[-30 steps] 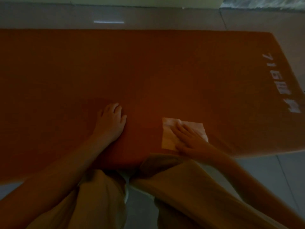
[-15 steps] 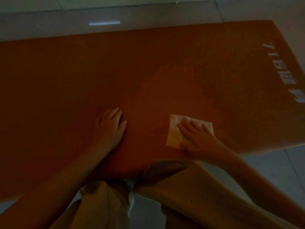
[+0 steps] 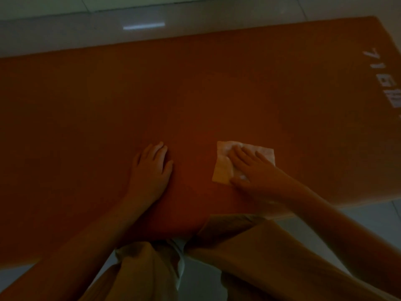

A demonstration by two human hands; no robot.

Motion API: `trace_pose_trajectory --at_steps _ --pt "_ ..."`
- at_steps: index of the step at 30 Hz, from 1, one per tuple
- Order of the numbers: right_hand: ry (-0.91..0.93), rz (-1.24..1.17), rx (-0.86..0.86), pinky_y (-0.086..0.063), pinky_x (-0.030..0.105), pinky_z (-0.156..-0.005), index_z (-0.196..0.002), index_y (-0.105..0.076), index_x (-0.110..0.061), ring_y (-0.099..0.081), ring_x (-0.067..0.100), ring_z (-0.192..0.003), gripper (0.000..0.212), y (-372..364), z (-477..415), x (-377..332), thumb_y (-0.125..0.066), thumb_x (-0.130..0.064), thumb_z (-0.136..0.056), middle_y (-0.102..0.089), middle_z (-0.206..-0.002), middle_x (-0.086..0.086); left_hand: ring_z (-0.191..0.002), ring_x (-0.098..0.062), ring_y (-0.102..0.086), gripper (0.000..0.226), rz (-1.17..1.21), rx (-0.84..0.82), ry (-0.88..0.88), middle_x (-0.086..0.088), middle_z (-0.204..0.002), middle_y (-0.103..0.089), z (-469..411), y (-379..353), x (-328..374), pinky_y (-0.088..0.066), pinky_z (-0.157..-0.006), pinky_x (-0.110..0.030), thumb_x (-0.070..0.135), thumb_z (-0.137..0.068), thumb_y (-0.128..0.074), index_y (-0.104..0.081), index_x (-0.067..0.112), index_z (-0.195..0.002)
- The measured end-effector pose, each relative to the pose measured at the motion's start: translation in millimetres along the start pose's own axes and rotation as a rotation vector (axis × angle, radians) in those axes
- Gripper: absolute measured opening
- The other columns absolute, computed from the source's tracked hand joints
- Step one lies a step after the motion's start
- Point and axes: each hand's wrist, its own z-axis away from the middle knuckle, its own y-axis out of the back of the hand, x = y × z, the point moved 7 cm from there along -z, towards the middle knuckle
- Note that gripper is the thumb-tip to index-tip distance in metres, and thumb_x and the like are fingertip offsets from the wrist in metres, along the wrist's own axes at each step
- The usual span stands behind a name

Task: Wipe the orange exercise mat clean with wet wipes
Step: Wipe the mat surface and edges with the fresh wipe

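Note:
The orange exercise mat [image 3: 195, 94] lies flat on the floor and fills most of the view. White printed characters [image 3: 382, 79] run along its right end. A white wet wipe [image 3: 223, 168] lies spread on the mat near its front edge. My right hand [image 3: 256, 170] presses flat on the wipe with straight fingers, covering its right half. My left hand [image 3: 152, 170] rests flat on the bare mat, about a hand's width left of the wipe. It holds nothing.
Pale floor tiles [image 3: 368, 218] surround the mat, with a bright light reflection [image 3: 143, 26] on the far side. My knees in tan trousers [image 3: 249, 261] sit at the mat's front edge. The scene is dim.
My right hand has slid the wipe a little forward and to the right across the mat. The left hand has stayed planted. The view has tilted, so the mat appears rotated.

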Motion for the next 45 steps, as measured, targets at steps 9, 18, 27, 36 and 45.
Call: trace_pose_trajectory --at_steps 9,18,27,36,45 --pt "0.117 -0.072 0.106 0.013 0.039 -0.116 -0.153 0.007 -0.022 0.021 0.012 -0.142 0.066 6 -39 -53 -0.027 -0.046 -0.101 0.021 -0.156 -0.003 -0.148 -0.015 -0.007 0.052 -0.005 0.028 0.01 0.003 -0.16 -0.017 2 0 2 -0.004 -0.118 -0.04 0.039 -0.103 -0.029 -0.025 0.02 -0.151" --pt "-0.062 -0.148 0.074 0.011 0.04 -0.116 -0.152 0.009 -0.022 0.02 0.015 -0.144 0.065 7 -50 0 -0.023 -0.047 -0.102 0.02 -0.158 0.002 -0.148 -0.014 -0.006 0.052 0.017 0.007 0.007 0.005 -0.16 -0.016 0 0 2 -0.004 -0.118 -0.039 0.04 -0.103 -0.03 -0.025 0.021 -0.151" --pt "0.122 -0.077 0.093 0.012 0.041 -0.117 -0.152 0.007 -0.028 0.02 0.014 -0.144 0.059 7 -65 -45 -0.02 -0.045 -0.103 0.024 -0.152 -0.007 -0.147 -0.015 -0.009 0.052 0.02 0.029 0.021 0.004 -0.159 -0.018 -2 -4 -1 -0.004 -0.117 -0.038 0.04 -0.103 -0.03 -0.026 0.021 -0.151" --pt "-0.104 -0.116 0.148 0.012 0.04 -0.115 -0.152 0.007 -0.022 0.02 0.017 -0.145 0.06 21 -101 15 -0.021 -0.042 -0.104 0.02 -0.158 0.002 -0.147 -0.014 -0.005 0.053 -0.006 -0.053 0.041 0.007 -0.16 -0.012 -8 -9 -1 -0.004 -0.118 -0.037 0.043 -0.103 -0.029 -0.021 0.024 -0.152" --pt "0.027 -0.095 0.084 0.018 0.036 -0.113 -0.141 0.022 -0.031 0.032 0.012 -0.137 0.075 9 -91 -1 0.015 -0.063 -0.074 0.034 -0.149 -0.005 -0.146 -0.015 -0.01 0.055 -0.046 -0.1 0.035 0.006 -0.155 -0.016 -36 1 -6 -0.013 -0.117 -0.037 0.048 -0.101 -0.029 -0.024 0.022 -0.15"
